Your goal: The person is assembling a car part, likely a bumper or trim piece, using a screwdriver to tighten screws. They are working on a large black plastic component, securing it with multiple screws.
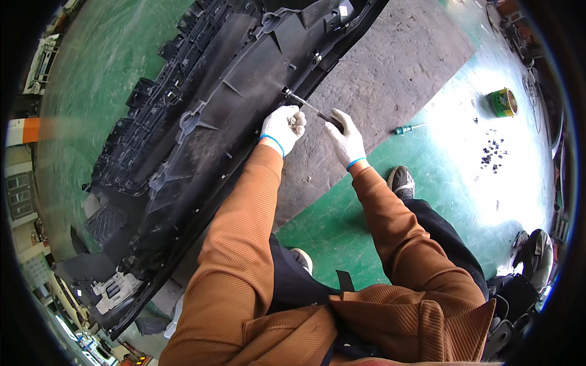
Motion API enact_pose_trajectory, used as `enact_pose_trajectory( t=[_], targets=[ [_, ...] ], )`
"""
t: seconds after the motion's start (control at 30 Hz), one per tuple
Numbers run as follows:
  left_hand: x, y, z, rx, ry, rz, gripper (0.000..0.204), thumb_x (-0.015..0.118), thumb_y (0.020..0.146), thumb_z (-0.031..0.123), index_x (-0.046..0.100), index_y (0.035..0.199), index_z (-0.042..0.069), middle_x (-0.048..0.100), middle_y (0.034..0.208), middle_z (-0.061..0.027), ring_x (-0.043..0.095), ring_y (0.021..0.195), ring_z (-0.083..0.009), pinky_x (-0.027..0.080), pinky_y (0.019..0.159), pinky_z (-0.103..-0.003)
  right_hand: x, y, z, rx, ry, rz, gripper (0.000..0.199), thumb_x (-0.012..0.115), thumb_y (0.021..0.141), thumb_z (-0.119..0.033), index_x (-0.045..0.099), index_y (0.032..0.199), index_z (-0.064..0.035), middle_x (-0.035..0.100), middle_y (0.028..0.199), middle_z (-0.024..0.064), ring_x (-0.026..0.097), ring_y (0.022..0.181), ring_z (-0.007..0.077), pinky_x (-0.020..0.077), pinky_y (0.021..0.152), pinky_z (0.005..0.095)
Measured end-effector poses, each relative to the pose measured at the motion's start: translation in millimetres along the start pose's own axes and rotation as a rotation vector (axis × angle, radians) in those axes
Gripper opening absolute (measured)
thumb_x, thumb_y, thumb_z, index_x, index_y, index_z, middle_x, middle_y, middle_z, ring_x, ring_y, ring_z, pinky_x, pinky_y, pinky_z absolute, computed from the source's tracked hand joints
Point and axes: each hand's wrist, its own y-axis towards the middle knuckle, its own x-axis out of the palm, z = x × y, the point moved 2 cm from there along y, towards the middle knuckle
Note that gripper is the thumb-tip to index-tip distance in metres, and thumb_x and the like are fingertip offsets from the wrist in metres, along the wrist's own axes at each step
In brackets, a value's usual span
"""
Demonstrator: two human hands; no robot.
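Note:
A hand tool (307, 105) with a silver shaft and a dark handle reaches from my right hand to the edge of a large black plastic car bumper (244, 104). My right hand (347, 137), in a white glove, is closed around the handle. The tool's far end meets the bumper at a small metal part whose exact kind I cannot tell. Just left of the shaft is my left hand (282, 128), also gloved, its fingers curled in. Whatever those fingers may hold is hidden. The bumper lies at a slant, ribs and brackets facing up.
A grey mat (390, 61) lies partly under the bumper on the green floor. To the right are a green-handled screwdriver (403, 130), a green and yellow can (503, 102) and several scattered small black clips (493, 151). My shoe (401, 182) stands beside the mat.

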Motion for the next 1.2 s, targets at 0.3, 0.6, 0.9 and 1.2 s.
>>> enact_pose_trajectory(
  t=[0.3, 0.6, 0.9, 1.2],
  targets=[
    [-25, -50, 27, -0.067, 0.514, -0.309, 0.018, 0.063, 0.105, 0.014, 0.062, 0.120, 0.006, 0.069, 0.105, -0.0076, 0.065, 0.085, -0.0142, 0.052, 0.069, -0.025, 1, -11, 18, 0.806, 0.846, -0.298, 0.039, 0.058, 0.108, -0.043, 0.066, 0.119, -0.0069, 0.058, 0.077, 0.0006, 0.053, 0.065, 0.0134, 0.0536, 0.070, 0.0370],
    [-116, -86, -38, -0.024, 0.194, -0.255, 0.006, 0.064, 0.104, 0.008, 0.066, 0.110, 0.009, 0.073, 0.101, -0.0085, 0.068, 0.082, -0.0146, 0.055, 0.070, -0.026, 8, -15, 3, 0.709, 0.578, -0.251, 0.040, 0.058, 0.108, -0.042, 0.068, 0.111, -0.0039, 0.050, 0.071, 0.0010, 0.051, 0.059, 0.0159, 0.0535, 0.069, 0.0365],
    [-163, -99, -56, 0.138, -0.179, -0.313, 0.020, 0.052, 0.100, -0.006, 0.065, 0.112, 0.003, 0.073, 0.113, -0.0142, 0.072, 0.096, -0.0232, 0.060, 0.083, -0.034, 9, -12, -12, 0.332, 0.206, -0.153, 0.042, 0.064, 0.106, -0.030, 0.064, 0.137, -0.0017, 0.066, 0.092, 0.0033, 0.059, 0.075, 0.0117, 0.0540, 0.072, 0.0282],
    [-175, -115, -41, 0.253, -0.285, -0.281, 0.014, 0.054, 0.108, 0.006, 0.067, 0.112, 0.004, 0.073, 0.116, -0.0176, 0.071, 0.091, -0.0202, 0.058, 0.076, -0.031, -7, -28, -10, 0.540, 0.508, -0.261, 0.032, 0.063, 0.105, -0.035, 0.065, 0.114, -0.0045, 0.055, 0.077, 0.0017, 0.051, 0.065, 0.0145, 0.0492, 0.070, 0.0358]
  ],
)
